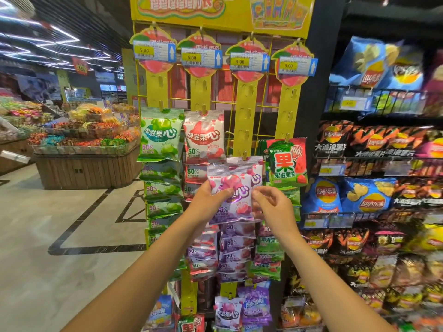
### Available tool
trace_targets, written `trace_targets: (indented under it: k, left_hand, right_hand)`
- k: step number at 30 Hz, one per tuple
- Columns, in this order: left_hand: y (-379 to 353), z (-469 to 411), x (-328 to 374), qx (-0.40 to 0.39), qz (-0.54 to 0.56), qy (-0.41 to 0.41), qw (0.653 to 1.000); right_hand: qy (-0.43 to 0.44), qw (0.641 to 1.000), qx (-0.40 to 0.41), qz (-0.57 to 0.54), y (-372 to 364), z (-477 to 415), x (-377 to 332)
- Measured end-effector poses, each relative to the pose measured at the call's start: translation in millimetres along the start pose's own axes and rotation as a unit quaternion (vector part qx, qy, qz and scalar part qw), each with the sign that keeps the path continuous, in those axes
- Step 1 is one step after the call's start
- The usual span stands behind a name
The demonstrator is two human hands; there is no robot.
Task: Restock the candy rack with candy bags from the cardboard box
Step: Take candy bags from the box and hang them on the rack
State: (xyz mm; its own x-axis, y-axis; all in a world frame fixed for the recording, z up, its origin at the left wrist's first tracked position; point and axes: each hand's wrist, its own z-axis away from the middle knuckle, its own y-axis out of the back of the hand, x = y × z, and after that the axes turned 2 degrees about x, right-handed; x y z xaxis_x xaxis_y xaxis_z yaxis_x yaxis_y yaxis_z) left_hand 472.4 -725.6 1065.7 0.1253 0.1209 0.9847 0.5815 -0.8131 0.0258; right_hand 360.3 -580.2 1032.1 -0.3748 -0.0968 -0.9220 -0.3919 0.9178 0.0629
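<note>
A purple and white candy bag point(233, 195) is held up in front of the yellow candy rack point(244, 121), at its third hanging strip. My left hand point(208, 204) grips the bag's left edge, thumb across its front. My right hand point(273, 207) pinches the bag's right edge with curled fingers. Behind it another purple bag point(254, 166) hangs from a clip on that strip. Green bags point(159, 137), red and white bags point(203, 137) and watermelon bags point(286, 161) hang on the other strips. The cardboard box is out of view.
Shelves of chip bags point(374, 195) stand directly right of the rack. A wooden bin of loose sweets point(86, 149) sits at the left across an open tiled floor point(60, 236). More candy bags point(227, 312) hang low on the rack.
</note>
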Motion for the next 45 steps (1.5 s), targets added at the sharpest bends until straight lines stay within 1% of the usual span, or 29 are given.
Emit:
trace_targets:
  k: [2, 5, 7, 10, 12, 14, 18, 20, 23, 28, 38, 41, 45]
  left_hand:
    - [-7.6, -9.4, 13.4, 0.005, -0.007, -0.002, 1.0]
    - [-18.4, -14.6, 40.7, -0.019, 0.017, 0.0, 1.0]
    - [-25.2, -24.2, 52.3, -0.028, 0.043, -0.006, 0.999]
    - [-29.9, -27.2, 75.4, -0.045, 0.091, -0.016, 0.995]
    - [-28.8, -27.7, 82.7, -0.059, 0.113, -0.009, 0.992]
    - [-27.5, -29.4, 83.6, -0.064, 0.134, -0.007, 0.989]
    - [-27.5, -29.6, 76.1, -0.068, 0.166, 0.007, 0.984]
    - [-26.6, -29.4, 68.4, -0.061, 0.162, 0.022, 0.985]
    - [-25.5, -28.1, 58.9, -0.025, 0.163, 0.037, 0.986]
    - [-25.4, -27.5, 47.3, -0.03, 0.172, 0.039, 0.984]
    - [-20.8, -27.2, 27.5, -0.02, 0.125, 0.025, 0.992]
    - [-14.3, -27.8, 16.8, 0.017, 0.048, -0.005, 0.999]
    - [-7.5, -27.6, 3.6, 0.052, -0.046, -0.053, 0.996]
  right_hand:
    - [0.001, 1.0, -0.02, -0.011, 2.6, -4.2, -8.7]
    - [0.011, 0.999, -0.038, -0.021, 6.5, -14.7, -24.9]
    - [0.022, 0.999, -0.028, -0.033, 9.0, -22.9, -37.5]
    - [0.044, 0.998, 0.007, -0.055, 13.8, -36.7, -56.9]
    - [0.037, 0.995, 0.021, -0.088, 15.2, -45.7, -69.0]
    - [0.04, 0.994, 0.034, -0.101, 14.5, -54.5, -77.5]
    - [0.034, 0.994, 0.063, -0.088, 11.5, -67.5, -78.9]
    - [0.025, 0.994, 0.075, -0.074, 9.8, -71.0, -71.8]
    - [0.016, 0.994, 0.082, -0.07, 7.0, -70.5, -58.5]
    - [0.002, 0.995, 0.084, -0.058, 4.4, -63.6, -40.0]
    - [-0.005, 0.996, 0.088, -0.02, 1.7, -55.8, -19.1]
    - [0.0, 0.996, 0.08, -0.029, -0.2, -48.6, -18.8]
    - [0.004, 0.997, 0.076, -0.023, -0.6, -41.7, -16.7]
